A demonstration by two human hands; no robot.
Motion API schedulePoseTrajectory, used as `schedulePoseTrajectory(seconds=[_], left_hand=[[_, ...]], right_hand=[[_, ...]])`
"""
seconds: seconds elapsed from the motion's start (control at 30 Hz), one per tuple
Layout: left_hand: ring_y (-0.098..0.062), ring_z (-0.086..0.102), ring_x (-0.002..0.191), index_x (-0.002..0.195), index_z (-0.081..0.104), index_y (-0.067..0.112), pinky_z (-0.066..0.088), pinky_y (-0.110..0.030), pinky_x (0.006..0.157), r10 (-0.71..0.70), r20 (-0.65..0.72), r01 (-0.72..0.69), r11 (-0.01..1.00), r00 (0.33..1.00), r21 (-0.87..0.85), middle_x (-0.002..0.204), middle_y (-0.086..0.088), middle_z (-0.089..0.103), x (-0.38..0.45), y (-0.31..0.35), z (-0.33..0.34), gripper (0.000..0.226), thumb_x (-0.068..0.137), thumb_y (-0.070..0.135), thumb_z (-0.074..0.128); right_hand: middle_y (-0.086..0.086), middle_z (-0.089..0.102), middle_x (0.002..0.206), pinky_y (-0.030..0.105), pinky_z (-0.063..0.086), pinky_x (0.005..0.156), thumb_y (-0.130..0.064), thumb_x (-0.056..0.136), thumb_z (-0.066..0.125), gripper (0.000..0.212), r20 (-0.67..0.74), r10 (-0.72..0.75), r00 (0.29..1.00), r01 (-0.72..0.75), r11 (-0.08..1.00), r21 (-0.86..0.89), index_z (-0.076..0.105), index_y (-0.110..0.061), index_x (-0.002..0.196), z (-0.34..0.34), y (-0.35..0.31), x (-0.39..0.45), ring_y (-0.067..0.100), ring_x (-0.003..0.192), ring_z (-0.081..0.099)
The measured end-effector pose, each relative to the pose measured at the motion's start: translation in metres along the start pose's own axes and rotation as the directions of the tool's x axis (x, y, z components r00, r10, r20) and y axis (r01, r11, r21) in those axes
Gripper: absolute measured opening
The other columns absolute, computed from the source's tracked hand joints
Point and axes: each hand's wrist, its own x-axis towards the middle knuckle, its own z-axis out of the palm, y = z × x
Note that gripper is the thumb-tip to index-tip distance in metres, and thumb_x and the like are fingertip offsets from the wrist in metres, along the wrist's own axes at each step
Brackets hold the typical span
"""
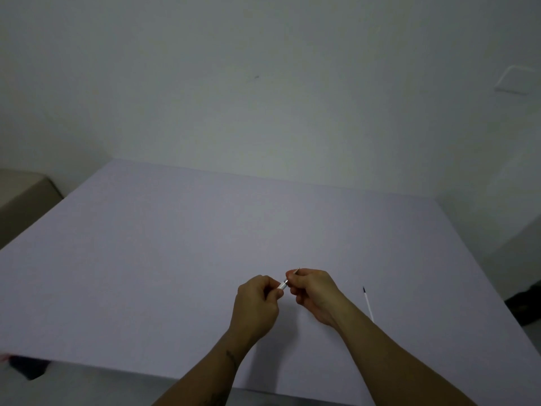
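Observation:
Both of my hands meet over the middle of a pale lavender table [205, 244]. My left hand [256, 306] has its fingers curled round the lower end of a small white pen-like piece [283, 285]. My right hand [314, 297] pinches its upper end, where a thin metal tip pokes out above the fingers. Most of the piece is hidden inside the two hands. A thin white pen refill [368, 303] with a dark tip lies flat on the table just right of my right wrist.
A plain white wall stands behind the table's far edge. A beige cushioned seat [23, 194] is at the left, below table level. A white fitting [516, 80] with a cable hangs on the wall at the upper right. Dark objects lie on the floor at both lower sides.

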Motion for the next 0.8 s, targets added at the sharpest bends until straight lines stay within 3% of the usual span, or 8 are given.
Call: schedulePoseTrajectory(seconds=[0.2, 0.37, 0.47, 0.57, 0.8], left_hand=[[-0.009, 0.062, 0.068, 0.081, 0.068, 0.024, 0.044, -0.014, 0.06, -0.025, 0.003, 0.025, 1.0, 1.0, -0.005, 0.074, 0.011, 0.064, -0.0013, -0.0001, 0.0012, 0.012, 0.087, 0.014, 0.066], [-0.009, 0.062, 0.069, 0.081, 0.069, 0.022, 0.047, -0.017, 0.062, -0.005, 0.004, 0.005, 1.0, 1.0, -0.005, 0.075, 0.01, 0.064, -0.0015, -0.001, -0.001, 0.01, 0.087, 0.013, 0.066], [-0.009, 0.062, 0.069, 0.08, 0.068, 0.022, 0.045, -0.016, 0.061, -0.01, 0.01, 0.01, 1.0, 1.0, -0.006, 0.074, 0.01, 0.064, -0.0024, -0.0018, -0.0009, 0.013, 0.087, 0.012, 0.066], [-0.01, 0.062, 0.069, 0.081, 0.067, 0.022, 0.044, -0.014, 0.061, -0.027, 0.009, 0.027, 1.0, 1.0, 0.0, 0.074, 0.009, 0.064, -0.0023, -0.0026, -0.0005, 0.012, 0.087, 0.013, 0.066], [-0.01, 0.063, 0.071, 0.082, 0.067, 0.022, 0.047, -0.016, 0.063, -0.028, 0.007, 0.028, 1.0, 1.0, -0.006, 0.077, 0.007, 0.066, -0.001, -0.0035, -0.0024, 0.011, 0.088, 0.013, 0.066]], right_hand=[[0.015, 0.067, 0.085, 0.03, 0.05, 0.067, 0.008, 0.09, 0.053, 0.025, -0.004, -0.009, 1.0, 0.009, 1.0, -0.014, 0.075, -0.004, 0.095, 0.0003, -0.001, 0.0003, 0.022, 0.077, 0.057], [0.011, 0.06, 0.074, 0.028, 0.044, 0.058, -0.002, 0.09, 0.062, 0.011, -0.021, 0.013, 1.0, -0.013, 1.0, 0.0, 0.073, 0.002, 0.091, 0.0005, 0.0012, -0.0016, 0.018, 0.066, 0.051], [0.014, 0.062, 0.078, 0.03, 0.047, 0.063, 0.001, 0.09, 0.06, 0.013, -0.07, -0.01, 0.997, 0.008, 0.999, -0.031, 0.073, 0.001, 0.093, 0.0006, 0.0014, -0.0006, 0.021, 0.072, 0.053], [0.016, 0.064, 0.086, 0.03, 0.047, 0.064, 0.005, 0.091, 0.057, 0.019, -0.027, 0.005, 1.0, -0.005, 1.0, 0.0, 0.073, -0.002, 0.098, 0.0004, 0.0, -0.0017, 0.022, 0.076, 0.055], [0.012, 0.061, 0.075, 0.029, 0.045, 0.06, -0.003, 0.09, 0.061, 0.012, -0.063, -0.006, 0.998, 0.004, 0.999, -0.034, 0.073, 0.001, 0.091, 0.0049, 0.0009, 0.0005, 0.02, 0.069, 0.052]])
